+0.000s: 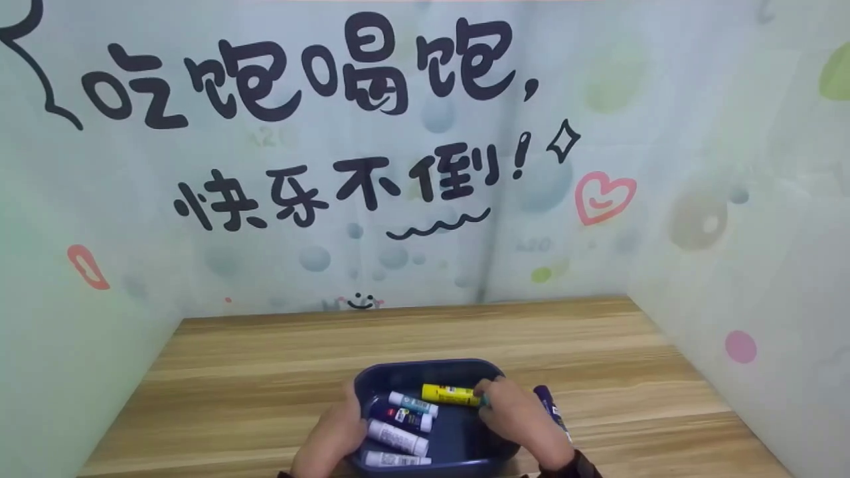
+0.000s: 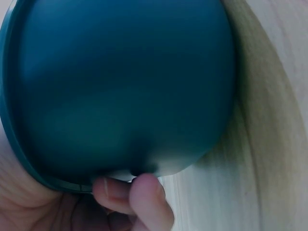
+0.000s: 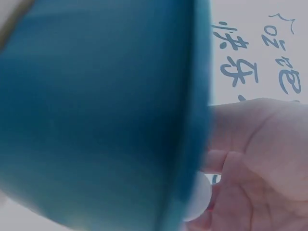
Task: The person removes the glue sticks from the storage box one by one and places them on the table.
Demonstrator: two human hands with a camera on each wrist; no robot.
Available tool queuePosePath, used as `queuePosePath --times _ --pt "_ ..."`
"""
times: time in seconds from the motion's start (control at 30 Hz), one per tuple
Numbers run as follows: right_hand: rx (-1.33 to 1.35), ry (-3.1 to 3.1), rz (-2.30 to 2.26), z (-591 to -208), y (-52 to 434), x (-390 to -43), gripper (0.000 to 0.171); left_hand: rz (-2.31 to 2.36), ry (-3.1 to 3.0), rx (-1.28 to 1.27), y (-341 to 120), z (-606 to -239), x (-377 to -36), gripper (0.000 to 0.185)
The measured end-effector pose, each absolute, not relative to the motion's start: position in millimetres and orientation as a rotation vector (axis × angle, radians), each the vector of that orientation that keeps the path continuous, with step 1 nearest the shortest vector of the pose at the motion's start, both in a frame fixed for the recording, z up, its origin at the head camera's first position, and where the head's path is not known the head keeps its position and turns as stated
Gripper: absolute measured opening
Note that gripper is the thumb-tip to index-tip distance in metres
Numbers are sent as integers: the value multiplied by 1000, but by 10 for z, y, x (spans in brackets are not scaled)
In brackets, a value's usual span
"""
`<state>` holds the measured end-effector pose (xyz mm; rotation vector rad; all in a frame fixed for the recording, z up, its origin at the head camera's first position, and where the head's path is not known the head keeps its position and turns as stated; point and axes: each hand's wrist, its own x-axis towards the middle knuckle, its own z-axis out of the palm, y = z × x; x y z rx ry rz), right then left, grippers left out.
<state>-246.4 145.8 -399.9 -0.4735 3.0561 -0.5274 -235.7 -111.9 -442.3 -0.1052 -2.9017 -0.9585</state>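
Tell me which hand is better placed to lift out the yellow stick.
Right. The right hand is already at the yellow stick inside the tray; the left hand grips the tray's left rim.

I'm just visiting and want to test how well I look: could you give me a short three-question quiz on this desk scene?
1. True or false: the yellow stick lies inside the blue tray.
2. What does the left hand grip?
A. the tray's left rim
B. a sheet of paper
C. a cup
3. Where does the purple stick lie relative to the tray?

Key:
1. True; the right hand has its fingers on its end.
2. A.
3. Outside it, on the wooden table, just past the tray's right side.
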Motion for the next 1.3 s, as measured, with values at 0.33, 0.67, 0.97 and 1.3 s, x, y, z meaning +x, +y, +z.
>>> queuePosePath --times 0.33,0.67,0.97,1.3 --pt "-460 3150 -824 -3853 1649 -2489 18 -966 -2924 -93 -1120 -4430 -2364 65" --pt "-305 3172 -956 -3730 1882 -2519 12 -966 -2913 -91 -1124 -4425 -2348 62" --pt "-202 3190 -966 -3708 2166 -2594 9 -976 -2914 -75 -1116 -4433 -2353 64" --pt "-35 3095 -1007 -3856 2504 -2723 13 -965 -2902 -92 -1115 -4427 -2356 64"
